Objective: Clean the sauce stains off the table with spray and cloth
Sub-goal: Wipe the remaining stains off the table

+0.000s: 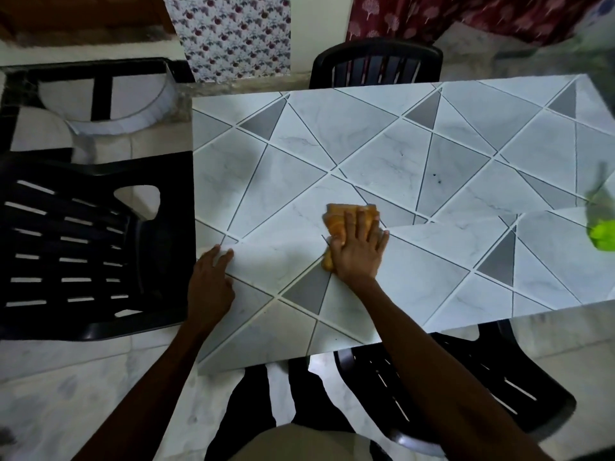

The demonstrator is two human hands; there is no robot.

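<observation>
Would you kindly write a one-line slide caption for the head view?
The right hand presses an orange cloth on the patterned table while the left hand rests at its edge.

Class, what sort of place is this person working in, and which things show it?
Probably a home dining area: a patterned table with black plastic chairs round it, and a flowered curtain hanging behind.

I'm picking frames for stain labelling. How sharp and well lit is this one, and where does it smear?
Head view: the room is dim, with the table top the brightest area; the right hand and orange cloth under it are sharp; the green spray bottle at the right edge is smeared by blur.
</observation>
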